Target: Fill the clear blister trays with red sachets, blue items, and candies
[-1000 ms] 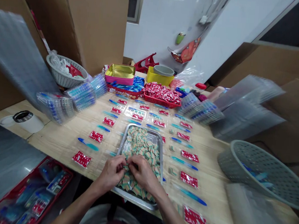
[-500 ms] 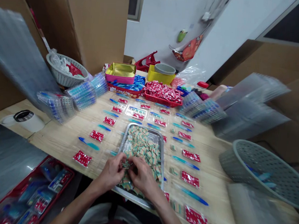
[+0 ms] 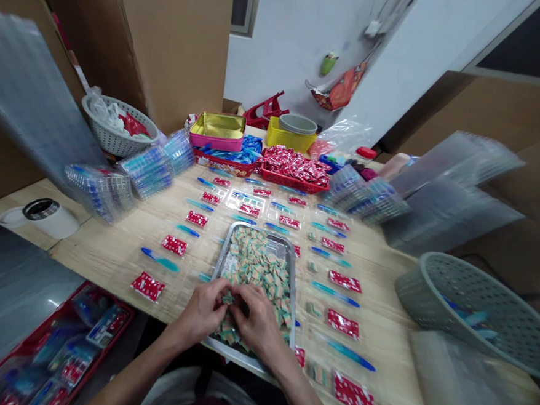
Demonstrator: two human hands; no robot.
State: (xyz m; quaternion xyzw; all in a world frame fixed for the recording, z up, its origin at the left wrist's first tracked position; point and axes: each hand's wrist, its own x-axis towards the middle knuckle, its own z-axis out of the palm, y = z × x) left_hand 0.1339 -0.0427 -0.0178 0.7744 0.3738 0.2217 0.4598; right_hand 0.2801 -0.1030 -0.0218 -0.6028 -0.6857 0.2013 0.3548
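Over the near part of a metal tray, my left hand and my right hand meet, fingers pinched together. Between their fingertips are small green-and-tan striped pieces; how many each hand holds is hidden by the fingers. A heap of the same pieces fills much of the tray. Around it lie clear plastic blister shells in rows, with blue pens and red dotted packets. Some shells on the right also hold striped pieces.
Stacks of filled clear shells stand left and right. At the back are a red basket of red packets and a pink tin over blue pens. A grey basket stands right, a white thermos left, a red crate below.
My hands stay over the tray with the fingers shifting slightly around the striped pieces. Everything else on the table looks the same.
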